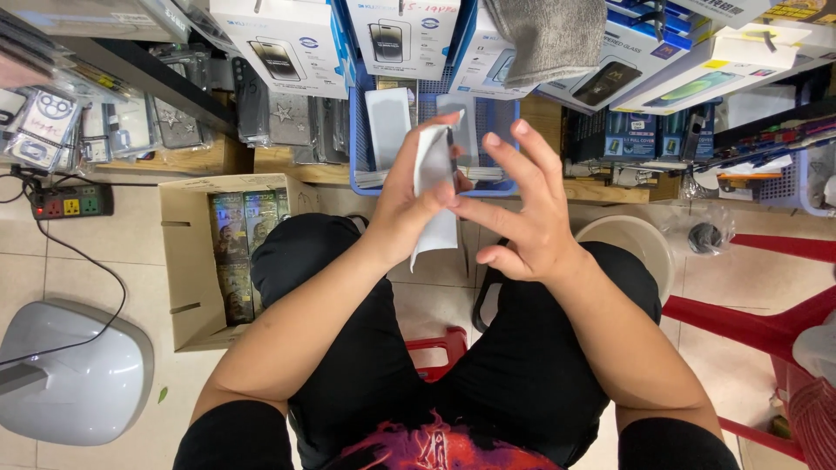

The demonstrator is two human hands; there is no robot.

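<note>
Above a brown box and blue basket, the left hand grips a white sleeve while the right hand, fingers spread loose, touches it, maybe opening it; pulling gently seems needed.

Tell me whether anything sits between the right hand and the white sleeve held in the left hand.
Nothing visible does. The left hand grips the white sleeve upright, and the right hand, fingers spread, already has its fingertips at the sleeve's edge over the lap, in front of the blue basket.
</note>
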